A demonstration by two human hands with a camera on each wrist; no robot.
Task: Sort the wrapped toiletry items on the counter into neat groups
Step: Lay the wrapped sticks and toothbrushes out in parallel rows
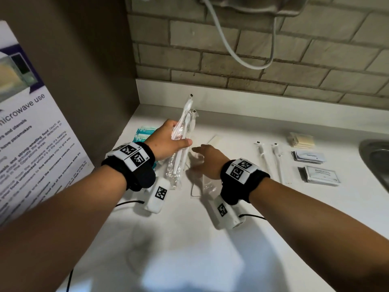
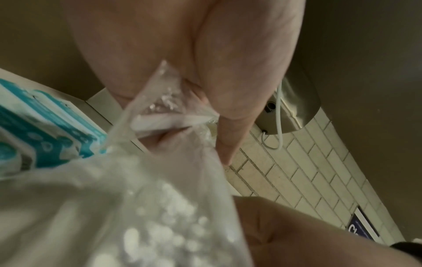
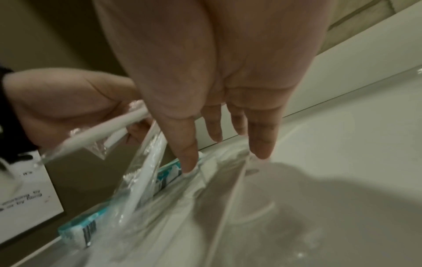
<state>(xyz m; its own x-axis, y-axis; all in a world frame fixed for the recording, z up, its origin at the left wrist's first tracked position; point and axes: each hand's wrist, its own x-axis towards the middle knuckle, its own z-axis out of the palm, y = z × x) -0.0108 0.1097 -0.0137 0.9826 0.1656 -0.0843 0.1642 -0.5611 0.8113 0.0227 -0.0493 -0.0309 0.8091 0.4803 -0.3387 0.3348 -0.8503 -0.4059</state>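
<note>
Left hand (image 1: 170, 140): curled round a bundle of wrapped toothbrushes (image 1: 184, 131), lifted off the counter (image 1: 231, 239), tips toward the tiled wall.
Right hand (image 1: 205, 160): fingers straight and spread, gripping nothing, just right of the bundle, over an empty clear wrapper (image 1: 202, 184).
Teal packets (image 1: 145, 132): on the counter, behind and under the left hand.
Two more wrapped brushes (image 1: 271, 159): flat, right of the right hand.
Sachet stacks (image 1: 315, 165): further right, near the sink (image 1: 376, 159).
</note>
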